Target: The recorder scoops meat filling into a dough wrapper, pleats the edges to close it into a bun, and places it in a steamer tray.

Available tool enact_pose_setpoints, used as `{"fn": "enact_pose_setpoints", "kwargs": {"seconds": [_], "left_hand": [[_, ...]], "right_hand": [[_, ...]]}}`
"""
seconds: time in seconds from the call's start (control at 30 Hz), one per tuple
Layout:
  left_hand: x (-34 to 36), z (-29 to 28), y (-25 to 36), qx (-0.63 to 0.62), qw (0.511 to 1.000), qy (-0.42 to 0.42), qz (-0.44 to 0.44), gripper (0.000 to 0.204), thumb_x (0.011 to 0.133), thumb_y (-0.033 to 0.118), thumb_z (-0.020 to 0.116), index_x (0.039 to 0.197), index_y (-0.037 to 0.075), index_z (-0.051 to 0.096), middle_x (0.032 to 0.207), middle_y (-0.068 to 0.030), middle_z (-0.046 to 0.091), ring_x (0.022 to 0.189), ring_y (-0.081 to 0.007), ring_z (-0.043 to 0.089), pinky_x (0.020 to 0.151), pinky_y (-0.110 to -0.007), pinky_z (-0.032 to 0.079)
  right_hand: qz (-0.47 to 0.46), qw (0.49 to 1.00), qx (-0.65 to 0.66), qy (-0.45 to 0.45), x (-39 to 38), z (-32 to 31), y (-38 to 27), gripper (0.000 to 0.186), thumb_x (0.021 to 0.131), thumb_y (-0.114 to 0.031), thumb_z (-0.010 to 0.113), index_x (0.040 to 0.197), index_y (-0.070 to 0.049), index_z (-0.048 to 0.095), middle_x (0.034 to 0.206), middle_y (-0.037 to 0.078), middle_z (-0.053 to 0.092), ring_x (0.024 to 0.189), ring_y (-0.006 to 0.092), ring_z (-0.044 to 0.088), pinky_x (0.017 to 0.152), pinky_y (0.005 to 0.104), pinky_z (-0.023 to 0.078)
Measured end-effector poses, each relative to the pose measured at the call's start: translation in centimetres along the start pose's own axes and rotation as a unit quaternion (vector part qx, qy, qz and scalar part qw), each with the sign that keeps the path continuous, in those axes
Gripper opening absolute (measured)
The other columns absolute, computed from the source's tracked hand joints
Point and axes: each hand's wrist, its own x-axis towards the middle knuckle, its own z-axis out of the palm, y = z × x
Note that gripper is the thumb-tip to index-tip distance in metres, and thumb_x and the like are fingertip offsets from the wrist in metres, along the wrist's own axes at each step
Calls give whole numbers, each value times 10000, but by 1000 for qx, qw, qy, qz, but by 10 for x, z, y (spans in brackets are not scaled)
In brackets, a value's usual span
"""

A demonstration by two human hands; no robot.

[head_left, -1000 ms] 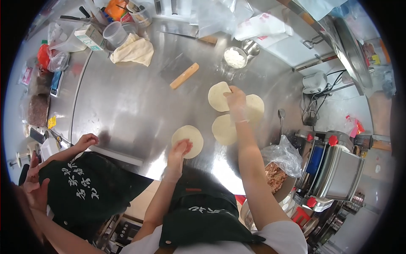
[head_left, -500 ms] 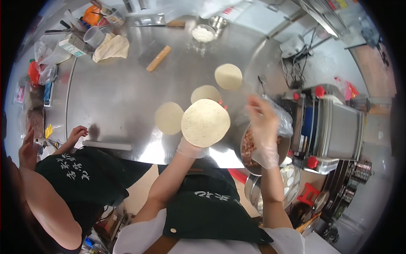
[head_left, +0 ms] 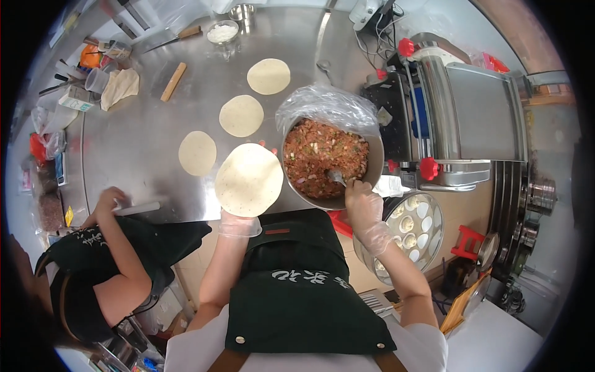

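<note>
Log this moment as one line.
left hand: supporting round pale dough sheet | right hand: gripping silver metal spoon in reddish-brown minced filling | nearby: three flat pale dough rounds, steel table

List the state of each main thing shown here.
Filling: minced
Large bowl: mostly uncovered
Plastic sheet: bunched over bowl
Metal spoon: dipped in filling
Right hand: gloved, grip closed on spoon
Left hand: gloved, mostly hidden
Held dough round: flat, resting on left hand
Three other dough rounds: flat, unfilled
White powder: uncovered
</note>
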Motion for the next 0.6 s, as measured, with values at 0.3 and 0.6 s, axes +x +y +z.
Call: {"fn": "enact_pose_setpoints", "kwargs": {"seconds": [0.3,0.6], "left_hand": [[-15,-15,-16,-50,997,64,-12,567,971,431,506,1400,61,504,1474,-178,462,1365,-377,429,1132,-523,377],[-3,-40,-14,-34,996,48,-62,646,940,514,527,1429,94,476,1505,-183,417,1346,-374,454,1114,-536,395]], "right_hand": [[-76,994,77,18,7,-52,34,386,811,-97,616,1178,23,609,781,58,584,672,169,649,520,283,531],[39,982,184,6,67,1,-33,464,786,-13,607,1248,22,584,844,142,668,687,267,713,572,339,574]]}}
